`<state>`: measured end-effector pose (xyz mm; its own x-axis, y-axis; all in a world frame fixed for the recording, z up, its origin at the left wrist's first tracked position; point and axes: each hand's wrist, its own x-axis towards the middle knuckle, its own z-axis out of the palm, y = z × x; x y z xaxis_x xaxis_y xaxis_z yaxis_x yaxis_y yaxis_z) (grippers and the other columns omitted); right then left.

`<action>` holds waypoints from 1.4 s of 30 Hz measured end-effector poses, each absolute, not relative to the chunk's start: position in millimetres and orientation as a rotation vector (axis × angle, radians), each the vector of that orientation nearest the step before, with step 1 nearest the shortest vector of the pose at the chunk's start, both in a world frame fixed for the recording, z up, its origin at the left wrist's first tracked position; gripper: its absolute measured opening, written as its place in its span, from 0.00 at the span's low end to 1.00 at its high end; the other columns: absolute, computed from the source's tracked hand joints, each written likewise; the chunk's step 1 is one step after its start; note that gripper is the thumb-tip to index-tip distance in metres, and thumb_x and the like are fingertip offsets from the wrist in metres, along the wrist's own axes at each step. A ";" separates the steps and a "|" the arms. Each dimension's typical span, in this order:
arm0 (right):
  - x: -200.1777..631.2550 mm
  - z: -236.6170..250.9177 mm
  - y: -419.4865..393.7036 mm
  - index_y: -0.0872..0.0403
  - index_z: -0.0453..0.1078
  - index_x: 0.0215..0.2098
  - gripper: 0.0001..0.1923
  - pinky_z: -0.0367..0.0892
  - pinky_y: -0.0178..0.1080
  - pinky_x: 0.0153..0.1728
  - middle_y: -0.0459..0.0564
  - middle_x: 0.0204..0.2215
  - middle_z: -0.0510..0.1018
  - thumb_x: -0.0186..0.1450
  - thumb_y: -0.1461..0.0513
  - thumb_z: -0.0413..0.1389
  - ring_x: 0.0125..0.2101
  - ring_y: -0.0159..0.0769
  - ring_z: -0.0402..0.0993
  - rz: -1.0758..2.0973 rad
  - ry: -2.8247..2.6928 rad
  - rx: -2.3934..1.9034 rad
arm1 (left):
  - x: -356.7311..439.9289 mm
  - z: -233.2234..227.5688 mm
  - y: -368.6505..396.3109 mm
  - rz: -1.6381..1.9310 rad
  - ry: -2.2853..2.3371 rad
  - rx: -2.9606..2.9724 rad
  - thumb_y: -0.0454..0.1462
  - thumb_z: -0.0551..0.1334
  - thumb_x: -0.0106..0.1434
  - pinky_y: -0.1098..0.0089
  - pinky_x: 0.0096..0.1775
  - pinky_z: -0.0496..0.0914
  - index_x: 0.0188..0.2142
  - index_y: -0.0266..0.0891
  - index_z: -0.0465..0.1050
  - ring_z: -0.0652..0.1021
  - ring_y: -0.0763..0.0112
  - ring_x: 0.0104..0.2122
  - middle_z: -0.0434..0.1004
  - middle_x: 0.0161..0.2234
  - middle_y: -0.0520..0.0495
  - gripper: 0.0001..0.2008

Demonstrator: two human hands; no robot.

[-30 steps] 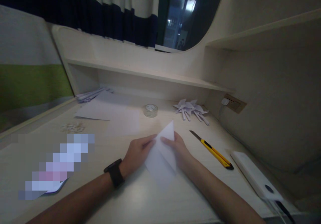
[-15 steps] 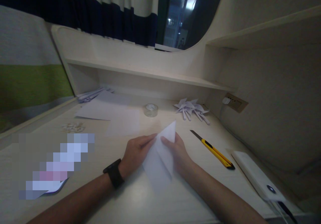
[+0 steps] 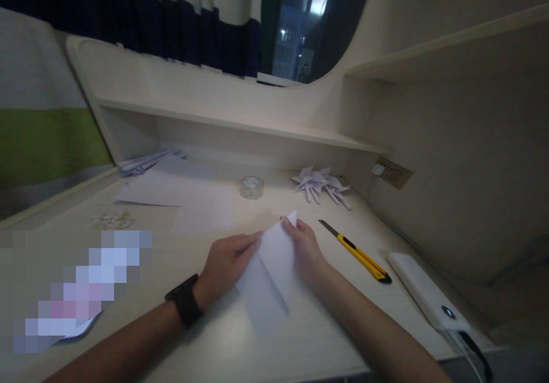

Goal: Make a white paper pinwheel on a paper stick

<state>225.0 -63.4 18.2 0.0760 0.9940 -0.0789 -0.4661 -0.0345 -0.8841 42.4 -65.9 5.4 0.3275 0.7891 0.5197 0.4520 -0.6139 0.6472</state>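
A white sheet of paper [image 3: 269,274], folded along a diagonal, lies on the pale wooden desk [image 3: 214,337] in front of me. My left hand [image 3: 225,264], with a black watch on its wrist, presses fingertips on the sheet's left edge. My right hand [image 3: 305,251] pinches the raised upper flap near its far corner. The flap stands partly lifted off the lower layer.
A yellow utility knife [image 3: 358,252] lies right of my hands, and a white power bank [image 3: 426,298] sits further right. Folded paper pinwheels [image 3: 319,184], a tape roll [image 3: 251,187] and loose white sheets [image 3: 180,191] lie at the back. A blurred patch covers the desk's left.
My right hand has slid up along the flap to its far corner, laying the flap lower. The view has shifted slightly left.
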 end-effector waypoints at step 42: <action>252.5 37.3 -58.4 0.58 0.72 0.23 0.16 0.62 0.33 0.25 0.45 0.20 0.75 0.46 0.55 0.68 0.19 0.29 0.68 1.359 -1.153 -1.058 | 61.9 36.3 -72.1 0.993 1.045 1.989 0.39 0.60 0.61 0.68 0.41 0.72 0.45 0.44 0.76 0.80 0.63 0.39 0.80 0.42 0.52 0.14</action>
<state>252.5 -58.4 37.3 -0.0949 0.9955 -0.0079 -0.1541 -0.0226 -0.9878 61.9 -72.1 36.3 0.3891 0.8670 0.3113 0.3554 -0.4531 0.8176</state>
